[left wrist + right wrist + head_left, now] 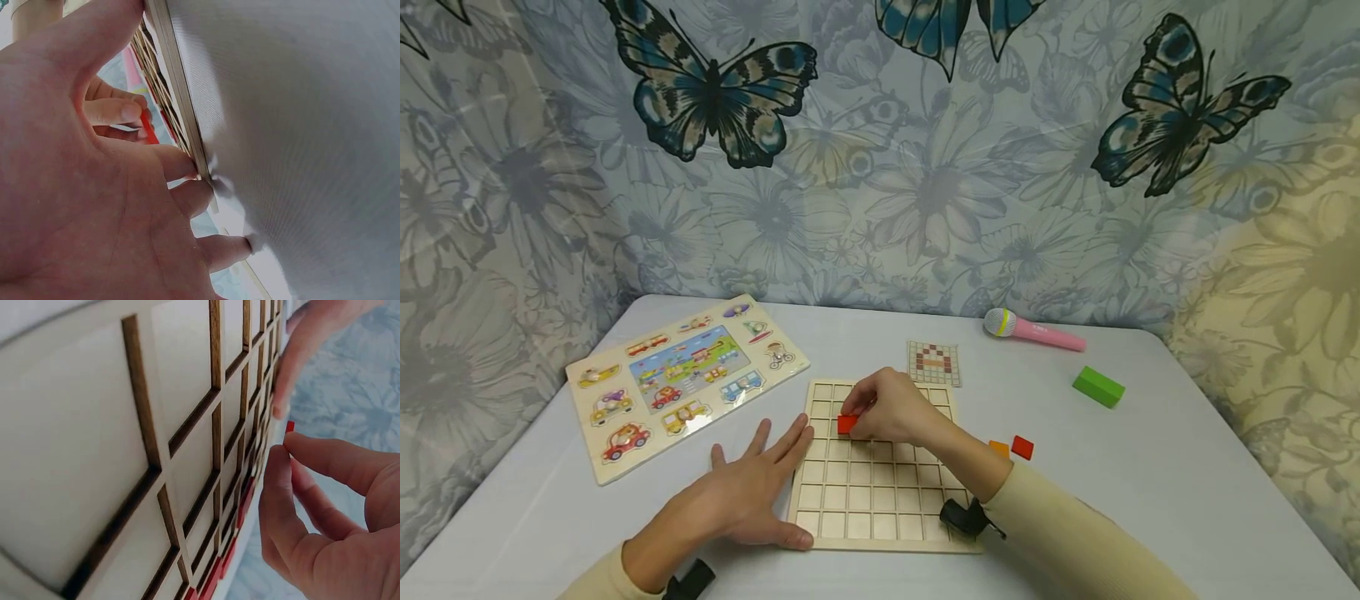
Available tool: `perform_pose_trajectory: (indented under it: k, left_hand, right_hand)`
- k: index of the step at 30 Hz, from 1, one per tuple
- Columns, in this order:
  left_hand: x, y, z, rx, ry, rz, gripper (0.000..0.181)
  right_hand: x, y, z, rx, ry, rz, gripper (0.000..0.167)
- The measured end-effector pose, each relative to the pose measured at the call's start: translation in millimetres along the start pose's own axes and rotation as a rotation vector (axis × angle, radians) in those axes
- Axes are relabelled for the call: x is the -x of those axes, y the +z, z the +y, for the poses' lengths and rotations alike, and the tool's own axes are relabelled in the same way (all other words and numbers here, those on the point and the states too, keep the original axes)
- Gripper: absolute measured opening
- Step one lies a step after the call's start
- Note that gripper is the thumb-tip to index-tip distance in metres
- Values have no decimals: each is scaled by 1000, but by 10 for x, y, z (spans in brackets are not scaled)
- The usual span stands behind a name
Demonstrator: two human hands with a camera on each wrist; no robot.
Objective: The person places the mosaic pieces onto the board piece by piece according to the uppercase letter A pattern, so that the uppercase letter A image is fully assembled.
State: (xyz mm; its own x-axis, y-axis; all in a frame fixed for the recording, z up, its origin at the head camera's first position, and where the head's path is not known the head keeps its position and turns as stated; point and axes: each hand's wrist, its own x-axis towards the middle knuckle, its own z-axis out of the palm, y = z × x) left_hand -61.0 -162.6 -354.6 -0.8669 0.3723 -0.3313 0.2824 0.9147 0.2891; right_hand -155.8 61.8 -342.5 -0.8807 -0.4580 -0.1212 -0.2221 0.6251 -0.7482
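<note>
The right hand (891, 408) has its grip narrowed to a pinch on a red tile (847, 424), over the far left part of the wooden grid board (859, 498). The left hand (752, 492) has its grip wide, fingers spread against the board's left edge; that bracing seems worth keeping. To seat the tile well, it probably wants levelling and squaring to one cell, lowering between the ridges, then a light fingertip press. In the right wrist view more red tiles (228, 557) line one edge row and look easy to nudge. A pattern card (934, 362) lies just beyond the board. The right forearm and its black camera (964, 518) block part of the grid; the pink microphone (1037, 331) and green block (1099, 387) sit well apart on the desk (1150, 467)
</note>
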Motion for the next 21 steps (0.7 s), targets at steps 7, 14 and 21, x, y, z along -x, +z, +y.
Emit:
perform_pose_trajectory:
  k: [7,14,21]
  left_hand:
    - [-3,-2,1,0,-2,-1,132]
    - [0,1,-2,2,-1,-3,132]
    - [2,6,-4,1,-1,0,132]
  right_hand:
    - [-69,55,-22,14,15,-24,22]
    - [-103,101,-36,54,17,-24,21]
    - [-113,119,-61,110,9,-23,20]
